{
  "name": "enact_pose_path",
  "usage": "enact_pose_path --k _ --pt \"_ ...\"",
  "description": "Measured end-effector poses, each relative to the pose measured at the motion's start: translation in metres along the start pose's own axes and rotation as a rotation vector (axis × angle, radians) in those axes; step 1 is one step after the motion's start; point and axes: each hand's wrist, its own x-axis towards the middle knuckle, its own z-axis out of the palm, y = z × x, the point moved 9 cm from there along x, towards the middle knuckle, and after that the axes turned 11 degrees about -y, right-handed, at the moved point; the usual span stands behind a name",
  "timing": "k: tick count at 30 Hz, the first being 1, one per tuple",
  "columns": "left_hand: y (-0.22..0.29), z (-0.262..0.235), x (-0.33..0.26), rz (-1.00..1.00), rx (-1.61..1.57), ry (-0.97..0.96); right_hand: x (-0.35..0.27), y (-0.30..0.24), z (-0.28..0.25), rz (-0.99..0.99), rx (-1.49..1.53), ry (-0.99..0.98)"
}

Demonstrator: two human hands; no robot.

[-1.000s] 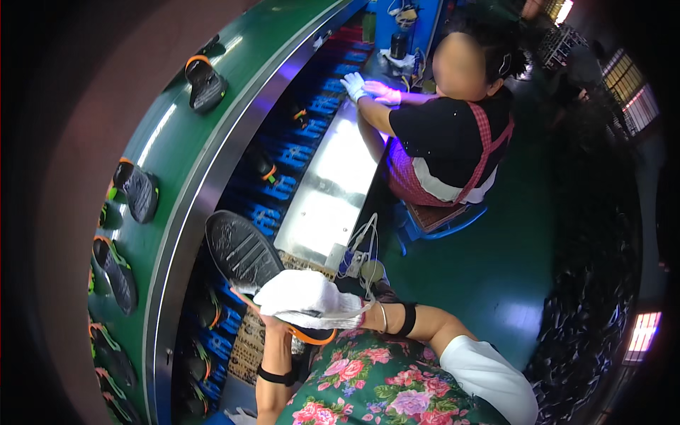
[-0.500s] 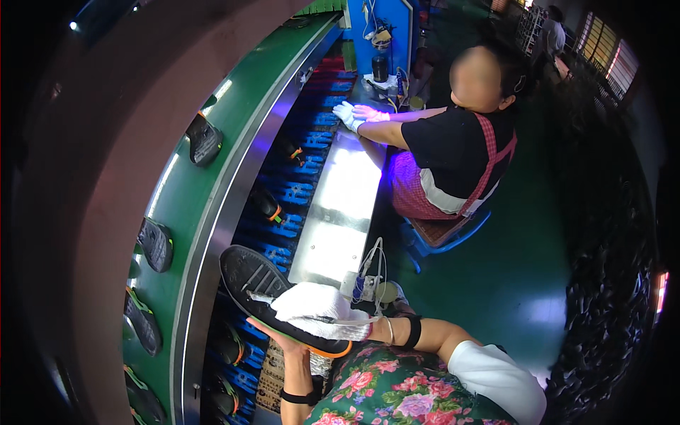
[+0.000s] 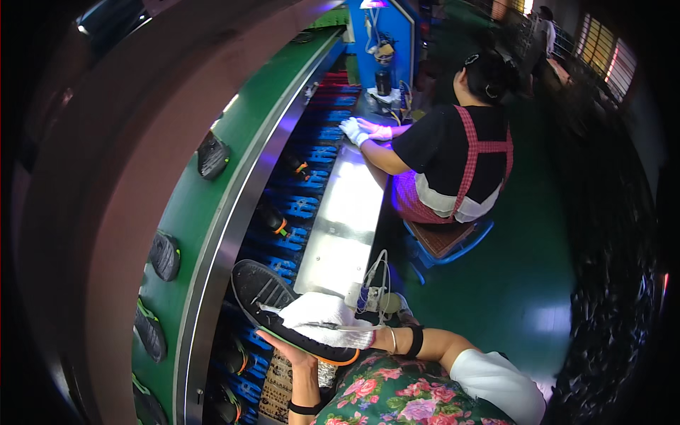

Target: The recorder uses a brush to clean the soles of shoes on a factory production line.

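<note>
My bare left hand [image 3: 289,350] is wrapped under a black shoe sole [image 3: 256,283] with an orange and green edge, holding it tilted with its ridged inner face up. Over that face lies my right hand [image 3: 320,316] in a white knit glove, its fingers closed. A thin stick-like tool [image 3: 336,326] runs along the glove, and a pale flat tip shows beyond the fingers on the sole. What kind of tool it is, I cannot make out. Black bands circle both my forearms.
A conveyor with blue slats [image 3: 301,205] carries several soles. Left of it, more soles rest on a green belt [image 3: 185,205]. A metal plate [image 3: 340,234] runs along the right. A co-worker [image 3: 453,149] in gloves sits beyond; dark pieces [image 3: 602,333] are heaped at right.
The co-worker's head has turned away toward the conveyor. My hands and the sole sit slightly lower and further right in view, grips unchanged. The soles on the green belt have shifted in view.
</note>
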Motion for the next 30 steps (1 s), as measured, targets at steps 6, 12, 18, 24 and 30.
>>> enact_pose_path --k 6,12,18,24,30 --pt "0.0 -0.001 -0.009 0.01 0.067 -0.113 -0.015 -0.005 0.001 0.028 0.051 -0.067" --pt "-0.005 0.023 -0.001 0.022 0.044 -0.008 0.022 -0.049 -0.008 -0.057 -0.086 -0.216" --pt "-0.009 0.018 0.008 -0.034 0.045 0.024 0.01 -0.027 0.0 -0.005 -0.154 -0.315" --pt "-0.018 0.019 -0.003 -0.153 -0.208 -0.169 0.015 -0.038 0.021 0.025 0.026 -0.3" --pt "-0.018 -0.017 -0.011 -0.081 -0.221 0.196 0.03 -0.058 0.015 -0.002 -0.074 -0.384"
